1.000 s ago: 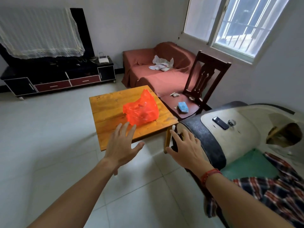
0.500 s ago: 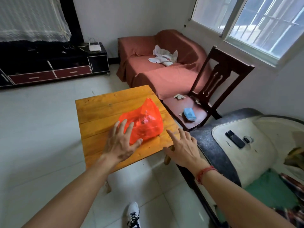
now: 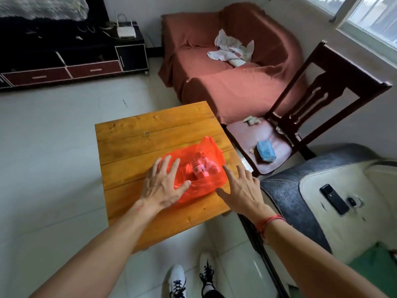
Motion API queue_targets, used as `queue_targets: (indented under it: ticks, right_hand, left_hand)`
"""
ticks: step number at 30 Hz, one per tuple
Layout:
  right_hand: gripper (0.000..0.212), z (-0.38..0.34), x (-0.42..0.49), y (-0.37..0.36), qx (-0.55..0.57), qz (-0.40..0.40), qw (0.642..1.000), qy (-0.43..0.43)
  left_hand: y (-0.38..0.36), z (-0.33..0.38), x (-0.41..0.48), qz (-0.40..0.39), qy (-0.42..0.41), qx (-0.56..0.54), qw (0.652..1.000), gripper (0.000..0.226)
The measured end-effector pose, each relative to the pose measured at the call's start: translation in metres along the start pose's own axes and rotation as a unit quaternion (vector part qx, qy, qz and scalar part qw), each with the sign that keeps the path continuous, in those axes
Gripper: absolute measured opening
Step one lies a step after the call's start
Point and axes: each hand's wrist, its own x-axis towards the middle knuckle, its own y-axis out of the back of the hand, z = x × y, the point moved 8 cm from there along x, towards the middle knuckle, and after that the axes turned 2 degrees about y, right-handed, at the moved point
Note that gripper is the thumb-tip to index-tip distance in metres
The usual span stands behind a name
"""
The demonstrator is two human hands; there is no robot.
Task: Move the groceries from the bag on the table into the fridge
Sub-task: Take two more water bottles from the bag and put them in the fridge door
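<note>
A red plastic bag [image 3: 199, 175] is seen lying on the wooden worktop [image 3: 150, 134], toward its near right corner. Through the thin plastic a pink-capped container [image 3: 198, 169] can be made out, lying among other shapes too blurred to be told apart.

The left hand [image 3: 162, 186] is laid flat on the left side of the bag, fingers [image 3: 169, 166] spread over the plastic and the thumb pressed against the bag's near edge. Nothing is closed in its grip; the hand is released and splayed. The right hand [image 3: 240, 188] is held just beside the bag's right end, its fingers also spread and released, the fingertips touching or almost touching the plastic; which of the two cannot be told. A red cord [image 3: 269, 222] is worn on the right wrist.

To the right of the worktop a dark wooden chair [image 3: 311, 108] is placed, with a blue packet [image 3: 266, 150] on its seat. Beyond it a sofa [image 3: 232, 82] draped in reddish cloth is seen, with crumpled white fabric [image 3: 233, 49] on it. A dark phone [image 3: 334, 198] is laid on a pale cushioned surface at the right. A black TV cabinet [image 3: 73, 59] is set against the far wall, with a white router [image 3: 126, 32] on top. Two white shoes [image 3: 178, 280] with black laces are visible on the tiled floor at the bottom.
</note>
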Motion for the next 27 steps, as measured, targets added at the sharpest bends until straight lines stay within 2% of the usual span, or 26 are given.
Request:
queue_targets:
  ticks: [12, 18, 27]
  right_hand:
    - [0.082, 0.005, 0.08, -0.007, 0.01, -0.046, 0.997, 0.067]
    - [0.083, 0.01, 0.096, -0.01, 0.016, -0.079, 0.994, 0.071]
    - [0.072, 0.002, 0.125, -0.044, 0.092, -0.152, 0.978, 0.11]
  left_hand:
    - [-0.025, -0.009, 0.038, -0.033, 0.086, -0.031, 0.995, 0.086]
    - [-0.036, 0.003, 0.052, -0.059, 0.089, -0.036, 0.994, 0.086]
    - [-0.076, 0.029, 0.089, -0.113, 0.071, -0.057, 0.989, 0.062]
